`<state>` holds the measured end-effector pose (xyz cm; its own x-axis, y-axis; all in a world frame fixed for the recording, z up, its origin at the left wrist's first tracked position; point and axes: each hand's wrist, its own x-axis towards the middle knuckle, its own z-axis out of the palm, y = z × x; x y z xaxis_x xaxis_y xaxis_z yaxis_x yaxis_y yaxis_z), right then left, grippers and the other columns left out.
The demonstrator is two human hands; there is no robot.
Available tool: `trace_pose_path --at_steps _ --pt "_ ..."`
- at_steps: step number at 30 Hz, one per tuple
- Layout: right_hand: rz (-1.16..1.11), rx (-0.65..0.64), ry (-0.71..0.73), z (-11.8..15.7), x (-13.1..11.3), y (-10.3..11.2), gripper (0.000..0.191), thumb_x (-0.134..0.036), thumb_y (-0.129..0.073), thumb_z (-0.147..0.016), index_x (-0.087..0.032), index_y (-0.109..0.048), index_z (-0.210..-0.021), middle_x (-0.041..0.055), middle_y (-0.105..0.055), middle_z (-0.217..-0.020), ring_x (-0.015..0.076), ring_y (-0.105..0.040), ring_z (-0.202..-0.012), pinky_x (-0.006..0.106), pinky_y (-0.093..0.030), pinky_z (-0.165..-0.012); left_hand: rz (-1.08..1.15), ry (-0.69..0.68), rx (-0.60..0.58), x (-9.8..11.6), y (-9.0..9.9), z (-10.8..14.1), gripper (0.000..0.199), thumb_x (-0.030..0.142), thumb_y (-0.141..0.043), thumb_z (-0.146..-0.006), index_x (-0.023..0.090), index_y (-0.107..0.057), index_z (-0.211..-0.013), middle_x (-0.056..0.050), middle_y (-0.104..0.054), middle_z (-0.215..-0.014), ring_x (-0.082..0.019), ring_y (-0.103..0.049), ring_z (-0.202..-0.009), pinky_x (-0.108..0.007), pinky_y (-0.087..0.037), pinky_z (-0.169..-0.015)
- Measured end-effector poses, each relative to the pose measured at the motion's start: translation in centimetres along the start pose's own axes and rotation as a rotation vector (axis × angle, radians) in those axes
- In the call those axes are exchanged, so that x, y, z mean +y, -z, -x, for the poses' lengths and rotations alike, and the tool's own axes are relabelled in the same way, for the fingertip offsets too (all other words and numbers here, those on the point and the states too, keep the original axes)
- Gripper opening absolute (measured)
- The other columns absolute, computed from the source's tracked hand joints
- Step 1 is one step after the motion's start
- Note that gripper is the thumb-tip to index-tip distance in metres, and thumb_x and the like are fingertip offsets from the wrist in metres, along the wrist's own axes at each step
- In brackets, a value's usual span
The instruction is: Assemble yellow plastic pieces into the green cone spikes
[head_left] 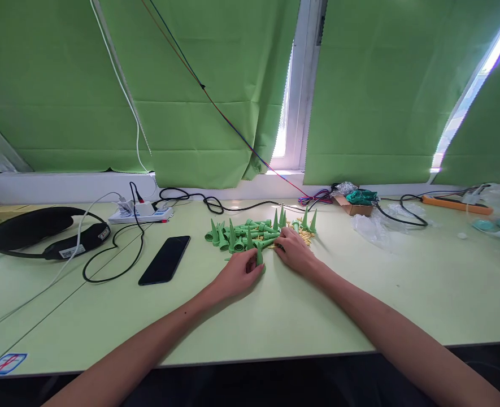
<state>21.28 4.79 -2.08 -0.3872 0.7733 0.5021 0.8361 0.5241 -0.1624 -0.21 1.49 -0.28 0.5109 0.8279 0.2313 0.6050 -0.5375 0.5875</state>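
Pinching upright green cone in left hand, just below frame centre, long axis near vertical. Lies left of and below right hand, at lower edge of heaped green cones. Can't tell any pinch in right hand, curled by yellow pieces.

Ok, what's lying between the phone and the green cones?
Nothing I can see: the head view shows only a bare stretch of tabletop between the phone and the green cones.

On your table, the phone lies left of the cones; the box sits by the back edge.
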Motion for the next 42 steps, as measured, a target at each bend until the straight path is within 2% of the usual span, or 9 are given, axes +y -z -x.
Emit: trace_pose_path --at_steps 18,27,34,42 --pt "-0.006 0.013 -0.053 0.5 -0.9 0.2 0.015 -0.018 -0.056 -0.094 -0.015 -0.068 -0.085 0.0104 -0.056 -0.095 0.0241 -0.05 -0.096 0.038 -0.047 -0.088 0.018 -0.005 -0.001 0.8 0.0 0.2 0.024 0.035 -0.051 -0.088 0.02 -0.045 -0.071 0.003 -0.051 -0.065 -0.013 -0.044 -0.059 -0.027 -0.032 -0.055" --pt "-0.093 0.14 -0.005 0.6 -1.4 0.4 0.013 -0.017 -0.049 -0.097 -0.017 -0.059 -0.088 0.0097 -0.052 -0.094 0.0245 -0.049 -0.092 0.04 -0.048 -0.085 -0.001 -0.01 -0.001 1.0 0.1 0.2 0.026 0.034 -0.052 -0.087 0.02 -0.041 -0.069 0.003 -0.05 -0.064 -0.013 -0.043 -0.058 -0.027 -0.032 -0.055" --pt "-0.238 0.246 0.054 0.6 -2.4 0.4 0.011 -0.021 -0.043 -0.099 -0.019 -0.052 -0.092 0.0098 -0.053 -0.096 0.0236 -0.05 -0.091 0.038 -0.047 -0.081 0.007 -0.025 0.002 0.6 -0.1 -0.1 0.024 0.034 -0.052 -0.086 0.02 -0.043 -0.069 0.003 -0.05 -0.064 -0.012 -0.043 -0.058 -0.027 -0.032 -0.054" --pt "-0.48 0.226 0.032 0.6 -3.3 0.7 0.01 -0.025 -0.046 -0.099 -0.021 -0.049 -0.09 0.0016 -0.059 -0.076 0.0154 -0.053 -0.065 0.028 -0.042 -0.063 0.006 -0.026 0.015 0.7 -0.1 0.0 0.026 0.033 -0.053 -0.086 0.02 -0.04 -0.068 0.003 -0.048 -0.062 -0.012 -0.041 -0.056 -0.027 -0.03 -0.052"
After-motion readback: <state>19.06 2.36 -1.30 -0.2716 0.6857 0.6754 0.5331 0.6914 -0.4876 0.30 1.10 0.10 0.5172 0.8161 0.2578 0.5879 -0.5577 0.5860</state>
